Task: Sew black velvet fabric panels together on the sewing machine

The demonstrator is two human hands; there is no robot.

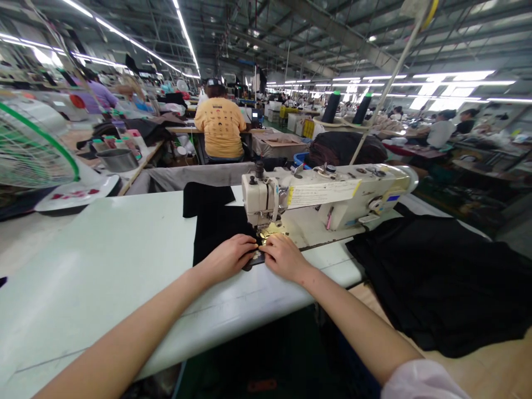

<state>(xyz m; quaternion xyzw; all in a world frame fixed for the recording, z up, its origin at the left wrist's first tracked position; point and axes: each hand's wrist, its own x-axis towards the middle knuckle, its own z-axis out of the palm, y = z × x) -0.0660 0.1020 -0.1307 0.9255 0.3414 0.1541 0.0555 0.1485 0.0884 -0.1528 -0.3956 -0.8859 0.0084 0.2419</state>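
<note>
A black fabric piece [220,224] lies flat on the pale table, its right edge under the needle area of a cream sewing machine [324,194]. My left hand [233,254] rests on that fabric, fingers bent and pressed together at its edge just in front of the presser foot. Close beside it, my right hand [285,256] has its fingers curled, thumb and forefinger meeting the fabric edge near the left fingertips. The machine's lamp lights the plate by the needle. My fingers hide the exact spot where the cloth is pinched.
More black fabric [440,271] is piled at the right, hanging over a wooden surface. A fan [37,144] with a green rim stands at the left. Ahead, a person in a yellow shirt [220,127] sits facing away. Two dark thread cones [331,108] stand behind the machine.
</note>
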